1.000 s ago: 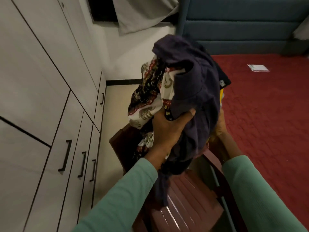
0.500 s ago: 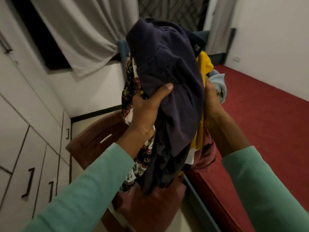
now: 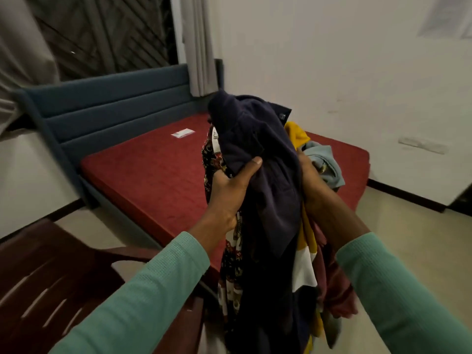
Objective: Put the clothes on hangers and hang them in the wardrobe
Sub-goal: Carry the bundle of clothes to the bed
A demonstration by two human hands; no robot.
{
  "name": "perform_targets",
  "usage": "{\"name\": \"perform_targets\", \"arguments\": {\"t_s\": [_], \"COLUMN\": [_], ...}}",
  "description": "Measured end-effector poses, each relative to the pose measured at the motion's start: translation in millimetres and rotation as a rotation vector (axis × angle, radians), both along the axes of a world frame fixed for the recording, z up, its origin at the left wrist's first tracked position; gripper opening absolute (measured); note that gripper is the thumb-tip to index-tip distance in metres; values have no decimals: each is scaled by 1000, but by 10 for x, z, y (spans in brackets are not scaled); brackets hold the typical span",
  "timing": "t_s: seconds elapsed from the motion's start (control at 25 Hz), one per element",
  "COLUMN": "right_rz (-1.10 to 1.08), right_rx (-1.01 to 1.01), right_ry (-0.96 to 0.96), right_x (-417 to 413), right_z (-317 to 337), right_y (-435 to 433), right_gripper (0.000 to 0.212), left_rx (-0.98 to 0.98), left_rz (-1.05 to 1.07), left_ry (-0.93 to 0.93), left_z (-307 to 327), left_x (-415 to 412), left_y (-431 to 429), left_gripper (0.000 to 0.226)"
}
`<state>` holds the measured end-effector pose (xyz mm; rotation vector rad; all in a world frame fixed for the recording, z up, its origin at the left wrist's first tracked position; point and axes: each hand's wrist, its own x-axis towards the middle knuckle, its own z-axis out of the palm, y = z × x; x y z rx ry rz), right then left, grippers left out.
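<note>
View across a bedroom from beside the person. A bed [image 3: 158,175] with a red mattress and blue padded headboard [image 3: 115,108] fills the middle ground, and a dark red slatted chair [image 3: 51,277] stands at lower left. In front, raised above the near corner of the bed, is the bundle of clothes [image 3: 263,226]: a navy garment [image 3: 255,139] is draped over the top, with patterned cloth [image 3: 212,159] on its left and a yellow piece [image 3: 297,134] and a pale blue piece [image 3: 324,159] on its right, while the lower ends hang loose. The left hand [image 3: 229,190] grips the bundle, thumb laid over the navy fabric; the right hand [image 3: 309,180] clamps the opposite side, its fingers sunk among the folds. A small slip of paper [image 3: 182,133] lies on the mattress. No wardrobe or hanger is in view. Likely risks: the outer pieces are held only by the squeeze of the two hands, so any loosening could let the pale blue or yellow one slide to the floor; the trailing ends could also catch on the chair's arm
</note>
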<state>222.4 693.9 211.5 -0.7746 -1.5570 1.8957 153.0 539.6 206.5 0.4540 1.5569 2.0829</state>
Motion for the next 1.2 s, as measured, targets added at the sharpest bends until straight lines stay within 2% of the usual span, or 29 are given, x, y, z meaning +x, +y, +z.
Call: {"name": "perform_targets", "arguments": {"t_s": [0.08, 0.16, 0.32, 0.52, 0.6, 0.68, 0.72, 0.84, 0.88, 0.96, 1.04, 1.2], "right_rz": [-59, -107, -160, -197, -175, -70, -5, 202, 263, 355, 386, 433], "right_rx": [-6, 42, 130, 350, 473, 619, 691, 880, 883, 854, 880, 870], "right_ry": [-78, -198, -440, -725, -888, -1066, -1157, -1418, -1460, -1487, -1430, -1385], "right_x": [4, -43, -467, -1672, -2209, -2691, -2860, -3152, -3144, -3008, -2833, -2683], "right_z": [-310, -618, -1198, -1549, -1763, -2147, -2411, -3472, -3851, -4490, -4947, -5202], "right_y": [429, 857, 1724, 3039, 3617, 4105, 4270, 4522, 4520, 4395, 4209, 4070], "right_gripper": [49, 31, 26, 35, 36, 27, 29, 50, 58, 76, 90, 102], "left_rx": [-49, -104, -228, -456, -563, -672, -743, -1004, -1056, -1123, -1169, -1242], "left_rz": [-27, -40, -54, -76, -88, -103, -122, -289, -340, -427, -490, -551], "left_ry": [-31, -25, 1, 114, 221, 362, 429, 624, 693, 826, 863, 848], "left_z": [-270, -559, -1030, -1387, -1628, -2095, -2388, -3509, -3867, -4449, -4914, -5288], "left_x": [-43, -147, -709, -2131, -2733, -3281, -3474, -3756, -3760, -3683, -3590, -3489], "left_y": [430, 854, 1759, 3237, 3825, 4361, 4546, 4854, 4872, 4824, 4734, 4567], "left_gripper": [45, 47, 26, 43, 32, 28, 32, 88, 96, 99, 95, 85]}}
